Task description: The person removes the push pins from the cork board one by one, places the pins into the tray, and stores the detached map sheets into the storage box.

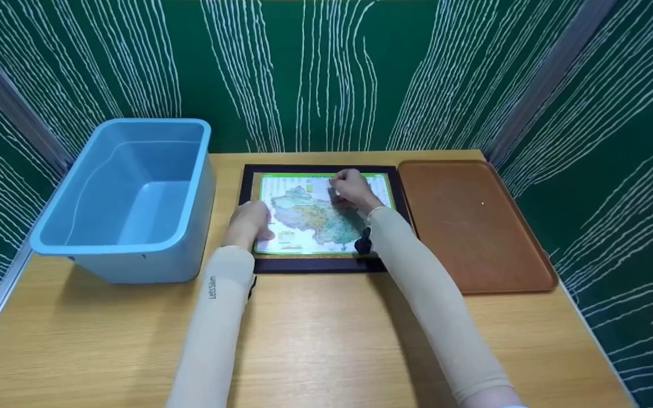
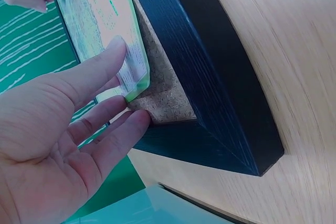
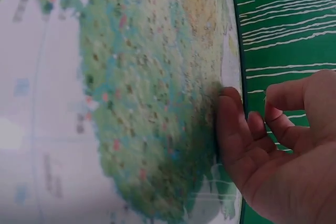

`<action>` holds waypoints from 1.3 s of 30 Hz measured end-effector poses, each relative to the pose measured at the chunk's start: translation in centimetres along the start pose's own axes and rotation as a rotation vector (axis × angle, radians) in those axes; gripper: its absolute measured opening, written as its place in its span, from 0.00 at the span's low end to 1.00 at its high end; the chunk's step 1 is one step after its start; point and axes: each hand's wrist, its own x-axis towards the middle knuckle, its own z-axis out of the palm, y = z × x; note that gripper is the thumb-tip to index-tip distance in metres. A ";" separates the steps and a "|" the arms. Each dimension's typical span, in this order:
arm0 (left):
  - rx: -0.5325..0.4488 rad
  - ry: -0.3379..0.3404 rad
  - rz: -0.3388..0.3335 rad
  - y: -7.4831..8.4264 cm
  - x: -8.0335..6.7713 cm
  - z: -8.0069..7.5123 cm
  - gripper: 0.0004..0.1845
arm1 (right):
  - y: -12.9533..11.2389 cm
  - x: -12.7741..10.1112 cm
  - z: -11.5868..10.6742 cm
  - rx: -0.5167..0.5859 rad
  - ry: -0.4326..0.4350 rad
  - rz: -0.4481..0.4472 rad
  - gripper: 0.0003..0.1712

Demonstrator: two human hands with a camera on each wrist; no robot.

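Observation:
A colourful map sheet (image 1: pixel 315 218) lies on a cork board (image 2: pixel 163 93) set in a dark frame (image 1: pixel 315 265) at the middle of the table. My left hand (image 1: pixel 250 221) is at the map's near-left corner, its straight fingers (image 2: pixel 113 129) touching the sheet's edge (image 2: pixel 134 85) where it meets the cork. My right hand (image 1: pixel 352 187) is at the map's far edge with curled fingers (image 3: pixel 231 124) resting against the sheet (image 3: pixel 131 103). Thumb and forefinger are bent toward each other; whether they pinch anything is hidden.
A light blue plastic tub (image 1: pixel 145 263) stands left of the frame, close to my left forearm. A brown tray (image 1: pixel 468 226) lies right of the frame. Green patterned walls close in the back and sides. Bare wooden table (image 1: pixel 315 340) stretches toward me.

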 end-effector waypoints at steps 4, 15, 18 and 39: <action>-0.004 0.001 -0.003 -0.1 0.0 -0.1 0.15 | -0.8 -0.5 -0.6 0.000 -0.040 0.019 0.14; 0.026 -0.014 0.004 -0.1 0.1 -0.2 0.17 | -0.7 -1.7 -5.2 -0.043 -0.096 -0.024 0.21; 0.008 -0.006 -0.005 0.0 0.1 -0.2 0.17 | -0.3 -2.0 -7.3 -0.046 -0.100 -0.032 0.22; 0.030 -0.005 0.013 -0.1 0.0 -0.1 0.18 | 6.1 -6.3 -19.3 -0.010 0.019 0.040 0.22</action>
